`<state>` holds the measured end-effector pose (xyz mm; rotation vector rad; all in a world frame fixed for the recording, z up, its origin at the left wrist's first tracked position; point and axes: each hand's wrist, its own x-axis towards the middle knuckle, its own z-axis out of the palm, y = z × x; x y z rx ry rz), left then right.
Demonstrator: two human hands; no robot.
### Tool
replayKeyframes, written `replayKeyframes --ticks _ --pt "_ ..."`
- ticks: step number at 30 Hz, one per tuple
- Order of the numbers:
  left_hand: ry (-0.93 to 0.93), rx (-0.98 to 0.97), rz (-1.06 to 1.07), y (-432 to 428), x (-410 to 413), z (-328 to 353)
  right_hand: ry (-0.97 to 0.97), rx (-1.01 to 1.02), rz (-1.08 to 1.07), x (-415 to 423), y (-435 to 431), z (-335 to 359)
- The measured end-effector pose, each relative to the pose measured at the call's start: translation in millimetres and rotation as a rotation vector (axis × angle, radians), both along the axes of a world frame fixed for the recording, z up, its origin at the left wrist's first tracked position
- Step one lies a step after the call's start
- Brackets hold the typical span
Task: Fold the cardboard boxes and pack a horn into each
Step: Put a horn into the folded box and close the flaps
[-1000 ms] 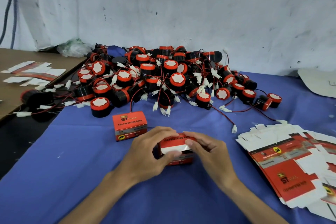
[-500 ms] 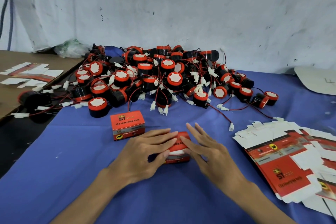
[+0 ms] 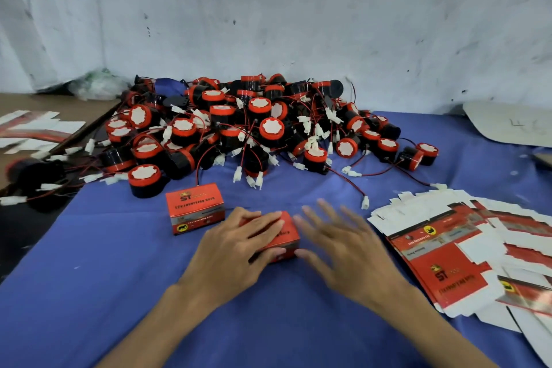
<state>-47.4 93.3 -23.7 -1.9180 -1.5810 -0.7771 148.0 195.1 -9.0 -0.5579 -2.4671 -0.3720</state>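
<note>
Red box (image 3: 288, 233) lay flat on counter (image 3: 89, 293), just right of finished box (image 3: 195, 208), long axis left-right, left hand (image 3: 236, 251) grip curled over it, right hand (image 3: 343, 251) grip blurred, spread wide, holding nothing.

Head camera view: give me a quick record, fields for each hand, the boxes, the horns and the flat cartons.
Left hand: holds the red box, fingers over its top, thumb on its near face
Right hand: open, fingers spread, blurred, just right of that box; contact unclear
Finished box: closed, printed "12v reversing horn", left of and behind the held one
Horns: loose wired pile by the wall
Flat cartons: fanned stack at right
Surface: blue cloth
</note>
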Motion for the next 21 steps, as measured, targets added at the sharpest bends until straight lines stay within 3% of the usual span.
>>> replayKeyframes --ticks 1,3,5,8,12,14,16,18,19,21 --pt "-0.007 0.008 0.055 -1 -1 1 -0.059 -0.024 -0.242 5 3 8" --pt "-0.027 0.025 0.219 -4 -6 6 -0.225 -0.262 -0.749 21 14 23" --pt "-0.033 0.023 0.374 -6 -11 10 -0.325 -0.380 -0.985 31 22 31" --pt "-0.057 0.048 0.345 -8 -10 16 -0.366 -0.195 -0.743 37 17 26" --pt "-0.249 0.117 -0.004 -12 10 19 -0.219 -0.159 -0.652 30 -2 29" --pt "-0.411 0.067 -0.150 -15 19 19 -0.010 -0.025 -0.597 25 -1 36" --pt "-0.703 -0.029 -0.242 -16 26 20 0.379 0.083 -0.361 21 -7 47" --pt "-1.177 -0.126 -0.336 -16 32 28 0.694 0.163 -0.138 15 -19 62" --pt "-1.414 -0.166 -0.380 -14 31 32 0.771 0.088 -0.066 11 -22 64" --pt "-1.772 -0.299 -0.452 -11 22 40 0.699 -0.299 0.011 3 -21 61"
